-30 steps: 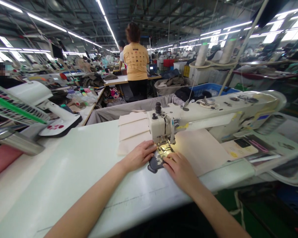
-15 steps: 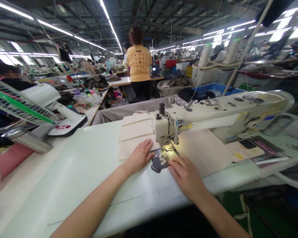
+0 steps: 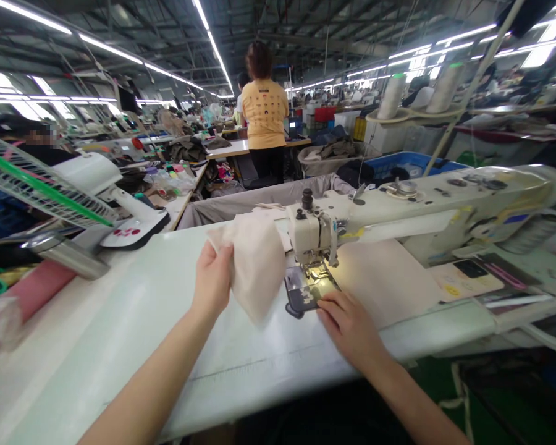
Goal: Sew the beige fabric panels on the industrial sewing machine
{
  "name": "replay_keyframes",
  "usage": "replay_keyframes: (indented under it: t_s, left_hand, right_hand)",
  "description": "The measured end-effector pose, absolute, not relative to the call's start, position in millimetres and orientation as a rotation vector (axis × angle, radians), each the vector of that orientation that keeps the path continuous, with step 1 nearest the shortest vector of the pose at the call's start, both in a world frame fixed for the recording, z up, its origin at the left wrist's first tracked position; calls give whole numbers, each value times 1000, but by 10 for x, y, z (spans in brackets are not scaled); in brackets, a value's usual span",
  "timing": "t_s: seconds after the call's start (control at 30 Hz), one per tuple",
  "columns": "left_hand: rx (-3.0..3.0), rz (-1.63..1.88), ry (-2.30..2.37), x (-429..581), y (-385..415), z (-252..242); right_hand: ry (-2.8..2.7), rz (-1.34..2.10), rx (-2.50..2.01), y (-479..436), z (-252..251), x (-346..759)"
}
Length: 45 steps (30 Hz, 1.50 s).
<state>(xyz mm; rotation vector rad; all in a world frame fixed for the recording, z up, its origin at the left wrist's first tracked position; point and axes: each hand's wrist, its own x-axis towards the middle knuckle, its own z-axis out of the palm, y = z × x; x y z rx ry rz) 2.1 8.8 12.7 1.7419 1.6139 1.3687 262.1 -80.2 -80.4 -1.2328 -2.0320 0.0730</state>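
Note:
My left hand point(image 3: 213, 278) is closed on the edge of a cream fabric piece point(image 3: 259, 266), lifted off the table and hanging left of the sewing machine's head point(image 3: 303, 238). Under the needle area, the dark needle plate point(image 3: 306, 295) is exposed and lit by a lamp. At its right edge my right hand point(image 3: 352, 321) rests with bent fingers close together. What lies under those fingertips, if anything, is hidden. A larger cream fabric panel point(image 3: 384, 281) lies flat beneath the machine arm, just beyond the right hand.
A phone point(image 3: 466, 268) and pink-handled tool point(image 3: 505, 276) lie at the right. On the left are a fan point(image 3: 134, 219), a steel flask point(image 3: 76, 256) and a pink roll point(image 3: 41, 295). A grey cloth-lined bin point(image 3: 259, 194) stands behind the table. A person in yellow point(image 3: 264, 114) stands farther back.
My left hand has moved left and toward me, from lying flat on the stacked fabric to gripping and lifting one piece. My right hand has stayed by the needle plate.

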Motion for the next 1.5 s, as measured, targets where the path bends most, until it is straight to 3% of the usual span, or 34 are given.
replay_keyframes:
  t_s: [0.07, 0.13, 0.3, 0.47, 0.67, 0.77, 0.9, 1.5]
  left_hand:
    - [1533, 1553, 1692, -72, 62, 37]
    - [1755, 1489, 1809, -137, -21, -137]
    - [2722, 630, 1505, -124, -429, -427]
    - [2810, 33, 1618, 33, -765, -194]
    - [2708, -259, 1685, 239, -828, 43]
    - [2732, -88, 1628, 356, -720, -39]
    - [2786, 286, 1158, 480, -491, -326]
    - [2778, 311, 981, 444, -158, -453]
  right_hand:
    - [-2014, 80, -1223, -799, -804, 2621]
    - [-1974, 110, -1205, -793, -805, 2634]
    - [-1678, 217, -1216, -829, -710, 2709]
    - [-1717, 224, -1171, -962, -503, 2627]
    - [-2094, 214, -1184, -929, -643, 2522]
    - [-2114, 199, -1198, -864, -729, 2590]
    - [-2128, 244, -1131, -780, -730, 2656]
    - [-2090, 250, -1178, -617, -724, 2585]
